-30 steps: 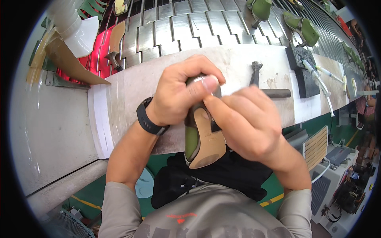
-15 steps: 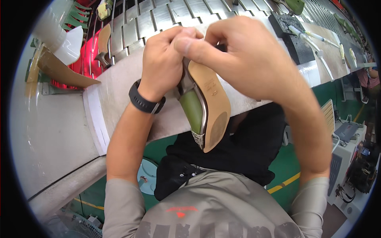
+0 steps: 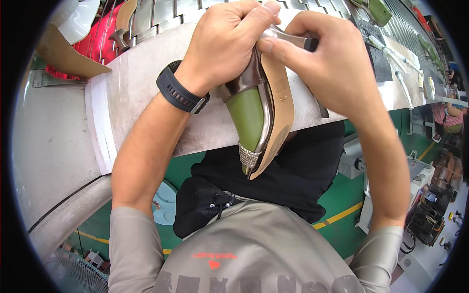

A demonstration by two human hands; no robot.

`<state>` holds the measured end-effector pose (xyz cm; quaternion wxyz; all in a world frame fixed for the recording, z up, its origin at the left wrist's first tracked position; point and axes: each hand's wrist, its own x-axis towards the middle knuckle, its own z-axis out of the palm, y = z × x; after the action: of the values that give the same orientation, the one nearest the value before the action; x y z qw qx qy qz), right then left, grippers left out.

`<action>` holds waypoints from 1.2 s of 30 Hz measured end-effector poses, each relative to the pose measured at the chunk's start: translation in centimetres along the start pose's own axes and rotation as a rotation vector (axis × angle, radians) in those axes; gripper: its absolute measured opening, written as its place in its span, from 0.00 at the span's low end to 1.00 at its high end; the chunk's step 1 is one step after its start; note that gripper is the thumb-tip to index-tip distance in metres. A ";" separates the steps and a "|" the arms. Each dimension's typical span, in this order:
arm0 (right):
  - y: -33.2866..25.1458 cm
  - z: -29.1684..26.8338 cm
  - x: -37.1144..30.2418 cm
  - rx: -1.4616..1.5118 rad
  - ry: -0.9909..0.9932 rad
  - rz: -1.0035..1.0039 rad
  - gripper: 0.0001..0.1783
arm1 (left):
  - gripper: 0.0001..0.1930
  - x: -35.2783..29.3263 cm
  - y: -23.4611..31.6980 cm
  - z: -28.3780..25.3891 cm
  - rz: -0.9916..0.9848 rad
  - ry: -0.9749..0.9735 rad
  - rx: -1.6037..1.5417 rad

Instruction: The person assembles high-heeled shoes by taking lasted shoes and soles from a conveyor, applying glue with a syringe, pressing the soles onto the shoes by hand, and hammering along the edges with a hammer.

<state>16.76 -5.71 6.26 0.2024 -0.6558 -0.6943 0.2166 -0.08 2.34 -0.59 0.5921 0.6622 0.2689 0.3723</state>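
Observation:
A pointed high-heeled shoe (image 3: pixel 246 115) hangs toe-down over the bench edge, toe toward me. Its upper is green with metallic brown trim and a glittering band near the toe; the tan sole faces right. My left hand (image 3: pixel 222 51) is wrapped round the back part of the shoe, fingers mostly hidden behind it. With thumb and bent fingers my right hand (image 3: pixel 327 61) grips the slim metallic heel (image 3: pixel 283 35), whose dark tip sticks out between them. A black watch (image 3: pixel 181 90) sits on my left wrist.
Beyond the pale bench (image 3: pixel 141 73) runs a slatted metal conveyor (image 3: pixel 190 6). A tan-soled heeled shoe (image 3: pixel 124 17) and a brown curved board (image 3: pixel 68 53) are at left. A black block (image 3: pixel 383 71), white-handled tools (image 3: pixel 400 80) and another green shoe (image 3: pixel 378 12) are at right.
The shoe has turned, showing more green upper and less sole. My right hand has drawn apart from the left, exposing the heel. The view has shifted.

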 end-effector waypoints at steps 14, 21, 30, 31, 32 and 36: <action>4.9 7.4 -3.3 1.237 -0.002 0.267 0.21 | 0.22 -0.8 -1.0 -2.0 0.125 -0.185 -0.036; 5.7 7.6 -3.2 1.308 -0.093 0.189 0.21 | 0.36 -0.3 -0.4 -2.7 0.124 -0.347 0.002; 7.1 7.1 -3.1 1.347 -0.219 0.169 0.09 | 0.35 0.0 -0.6 -2.7 0.231 -0.310 0.234; 7.0 7.3 -3.2 1.347 -0.217 0.170 0.09 | 0.35 0.1 -0.8 -2.7 0.203 -0.315 0.211; 6.8 7.6 -3.2 1.326 -0.159 0.156 0.15 | 0.35 0.0 -0.8 -2.7 0.204 -0.316 0.211; 5.7 7.5 -3.4 1.179 -0.006 0.207 0.20 | 0.32 0.2 -2.2 -2.4 0.343 -0.277 0.242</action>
<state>17.42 -9.08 -3.11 0.5081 -0.4967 -0.3900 0.5857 -1.76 4.22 -2.69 0.4680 0.8088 0.1114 0.3382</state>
